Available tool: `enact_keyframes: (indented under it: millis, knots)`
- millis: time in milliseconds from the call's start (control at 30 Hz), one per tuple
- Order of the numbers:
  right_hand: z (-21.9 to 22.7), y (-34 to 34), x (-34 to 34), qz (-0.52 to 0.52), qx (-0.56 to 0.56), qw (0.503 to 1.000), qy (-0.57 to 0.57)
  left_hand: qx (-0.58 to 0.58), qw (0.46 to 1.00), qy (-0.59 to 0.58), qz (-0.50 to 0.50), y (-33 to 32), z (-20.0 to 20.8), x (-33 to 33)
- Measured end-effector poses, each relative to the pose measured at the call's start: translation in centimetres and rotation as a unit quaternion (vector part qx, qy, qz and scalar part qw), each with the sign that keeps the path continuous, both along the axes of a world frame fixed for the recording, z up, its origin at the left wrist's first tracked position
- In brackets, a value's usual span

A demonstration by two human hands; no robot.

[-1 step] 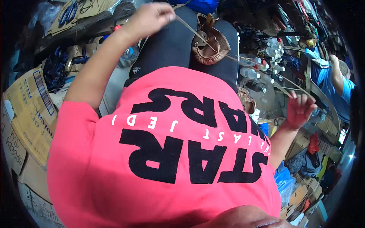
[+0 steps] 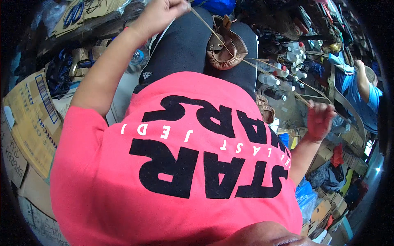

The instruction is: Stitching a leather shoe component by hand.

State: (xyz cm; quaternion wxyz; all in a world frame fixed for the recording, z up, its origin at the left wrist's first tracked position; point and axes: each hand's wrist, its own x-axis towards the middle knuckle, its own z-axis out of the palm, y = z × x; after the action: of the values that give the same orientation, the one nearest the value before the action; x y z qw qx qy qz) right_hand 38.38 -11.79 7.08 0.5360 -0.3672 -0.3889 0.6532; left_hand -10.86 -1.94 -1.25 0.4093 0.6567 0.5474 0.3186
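Brown leather shoe lies on the lap, top centre of frame, on dark trousers. Left hand, top of frame, fist closed on a pale thread that runs down into the shoe. Right hand, right of centre, grip clamped on the same thread's other ends, which stretch taut from the shoe across to it. Pink shirt fills the lower frame. Cardboard boxes at left. Plastic bottles beside the right knee. Another person in a blue shirt at far right
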Motion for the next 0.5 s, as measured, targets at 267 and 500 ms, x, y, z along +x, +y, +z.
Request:
enact_keyframes:
  millis: [267,500]
  knots:
    - [-7.7,-4.4,-4.3,0.130,0.000,0.618,-0.776,-0.270,0.701,-0.660,0.009,1.7,1.7,4.8]
    - [-8.9,-7.2,-3.3,0.095,0.165,0.557,-0.808,-0.256,0.764,-0.592,-0.037,3.9,1.5,4.7]
